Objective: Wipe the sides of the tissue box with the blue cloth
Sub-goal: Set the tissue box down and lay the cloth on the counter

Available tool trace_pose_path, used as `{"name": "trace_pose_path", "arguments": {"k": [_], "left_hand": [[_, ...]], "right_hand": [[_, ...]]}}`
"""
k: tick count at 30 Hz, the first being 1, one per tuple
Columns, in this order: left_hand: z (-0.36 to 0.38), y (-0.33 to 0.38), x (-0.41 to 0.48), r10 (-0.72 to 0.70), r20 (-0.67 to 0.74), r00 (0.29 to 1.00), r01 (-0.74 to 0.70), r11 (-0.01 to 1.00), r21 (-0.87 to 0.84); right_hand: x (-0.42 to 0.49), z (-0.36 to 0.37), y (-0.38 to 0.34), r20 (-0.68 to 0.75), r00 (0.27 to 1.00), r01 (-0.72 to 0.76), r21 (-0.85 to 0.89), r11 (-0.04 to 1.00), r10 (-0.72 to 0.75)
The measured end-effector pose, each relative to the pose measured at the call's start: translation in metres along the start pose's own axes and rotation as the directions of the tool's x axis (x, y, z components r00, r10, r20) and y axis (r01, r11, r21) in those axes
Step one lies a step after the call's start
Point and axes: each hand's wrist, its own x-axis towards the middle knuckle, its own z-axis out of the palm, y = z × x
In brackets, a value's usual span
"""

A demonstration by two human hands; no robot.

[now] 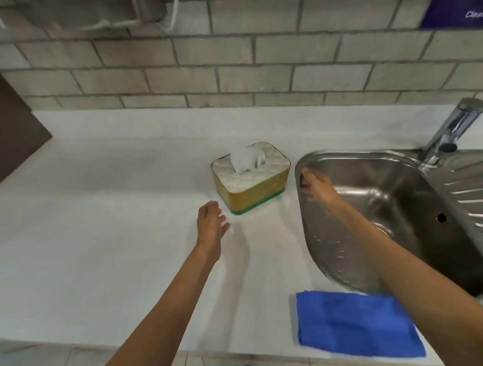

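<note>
1. Both hands are empty. The left hand (211, 223) has a loose, open grip, fingers spread, hovering over the desk (97, 205) just short of the near left corner of the tissue box (250, 179), not touching it.
2. The right hand (316, 189) is also open, fingers extended above the left rim of the steel sink (398, 204), just beside the box's right end; whether the fingertips touch the rim I cannot tell.
3. The tissue box stands upright on the desk between the two hands, a white tissue (246, 159) sticking up from its quilted top, with yellow sides and a green band at the base.
4. The blue cloth (356, 325) lies folded flat near the front edge of the desk, under the right forearm and well apart from the box.
5. Judged from this, wiping has not begun: the step in hand looks like reaching to steady the box.
6. The next move calls for one hand to take up the cloth while the other holds the box still.
</note>
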Motion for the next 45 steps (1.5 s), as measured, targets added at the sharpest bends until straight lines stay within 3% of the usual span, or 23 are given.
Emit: {"name": "trace_pose_path", "arguments": {"k": [9, 15, 21, 27, 33, 45], "left_hand": [[0.032, 0.018, 0.039, 0.022, 0.053, 0.998, -0.025, 0.997, 0.073], [0.038, 0.024, 0.067, 0.100, 0.052, 0.994, -0.106, 0.988, 0.111], [0.042, 0.040, 0.105, 0.156, 0.061, 0.986, -0.163, 0.976, 0.142], [0.050, 0.058, 0.146, 0.157, 0.063, 0.986, -0.166, 0.971, 0.171], [0.055, 0.071, 0.176, 0.202, 0.109, 0.973, -0.217, 0.965, 0.144], [0.068, 0.086, 0.219, 0.234, 0.108, 0.966, -0.255, 0.928, 0.273]], "right_hand": [[0.039, 0.035, -0.009, 0.064, 0.998, 0.012, 0.034, 0.999, -0.014], [0.044, 0.050, -0.005, -0.010, 0.997, 0.083, 0.177, 0.981, -0.082], [0.059, 0.061, -0.013, 0.009, 0.996, 0.086, 0.239, 0.967, -0.090], [0.084, 0.072, -0.020, 0.006, 0.997, 0.076, 0.220, 0.973, -0.080], [0.108, 0.079, -0.031, -0.001, 0.986, 0.164, 0.250, 0.954, -0.169], [0.147, 0.088, -0.033, -0.027, 0.980, 0.197, 0.236, 0.952, -0.196]]}}
